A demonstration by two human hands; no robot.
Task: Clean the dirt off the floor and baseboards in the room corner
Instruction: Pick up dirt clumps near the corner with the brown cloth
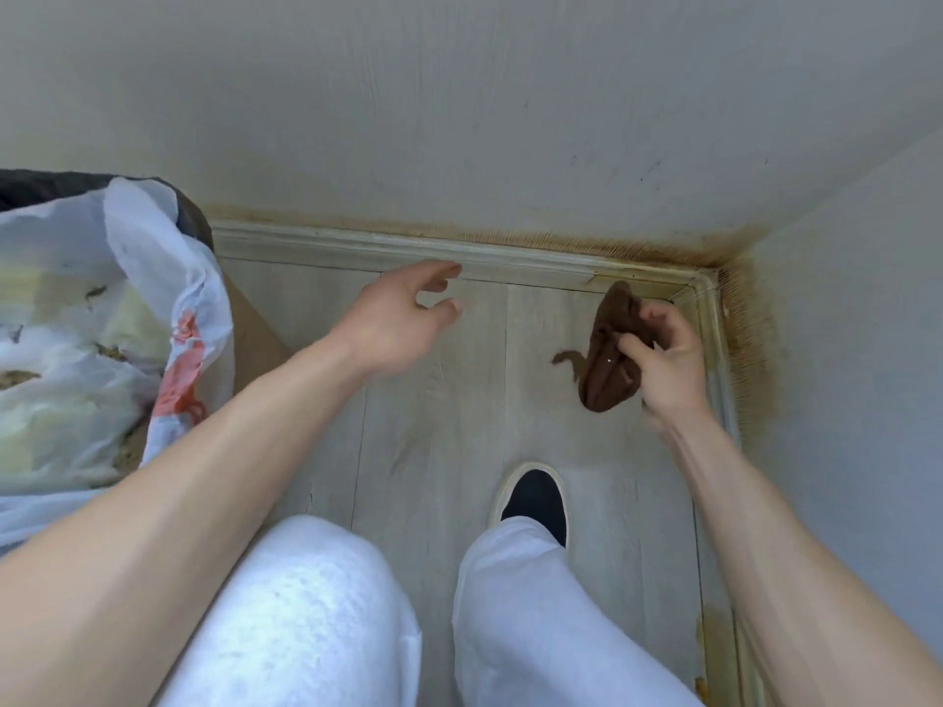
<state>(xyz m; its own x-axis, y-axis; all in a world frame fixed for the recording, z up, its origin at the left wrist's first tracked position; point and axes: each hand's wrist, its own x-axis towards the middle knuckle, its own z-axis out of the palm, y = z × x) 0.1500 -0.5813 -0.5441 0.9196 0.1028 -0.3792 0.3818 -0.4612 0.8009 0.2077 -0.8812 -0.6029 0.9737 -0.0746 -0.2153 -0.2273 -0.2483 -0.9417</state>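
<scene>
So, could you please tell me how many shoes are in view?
1: a dark shoe with a pale rim, on the floor below the brown cloth. The other may be hidden by the legs.

The left hand (403,318) reaches toward frame centre, fingers loosely spread, holding nothing. The right hand (663,359), centre right, has its fingers curled in a grip.

Materials in the corner
Matte wood-look floor (433,400), smooth molded baseboard (357,247), soft brown cloth (607,369), thin crinkly plastic bag (102,308) on the left.
</scene>
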